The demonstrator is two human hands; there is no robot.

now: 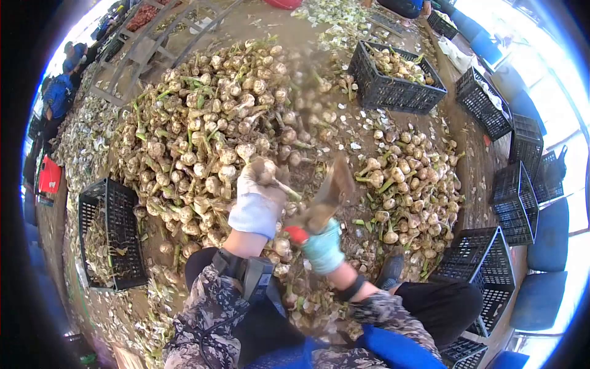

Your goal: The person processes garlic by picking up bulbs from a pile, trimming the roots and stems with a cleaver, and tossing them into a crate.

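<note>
My left hand (pixel 255 184), in a dirty pale glove with a white cuff, is closed round a garlic bulb (pixel 269 167). The bulb's cut-looking green stem (pixel 289 191) points right, toward my other hand. My right hand (pixel 326 203), in a brown-stained glove with a teal cuff, is smeared by motion. A red handle end (pixel 296 234) sticks out at its heel; the rest of that tool is hidden or blurred. Beyond my left hand lies a large heap of garlic (pixel 203 123) with stems on. To the right of my right hand is a smaller pile of garlic (pixel 418 190).
A black crate of garlic (pixel 399 89) stands at the back right. A tipped black crate (pixel 126 234) lies left, and several crates (pixel 476 270) line the right side. A metal frame (pixel 144 52) stands back left. Another person (pixel 58 95) sits far left. Peelings litter the ground.
</note>
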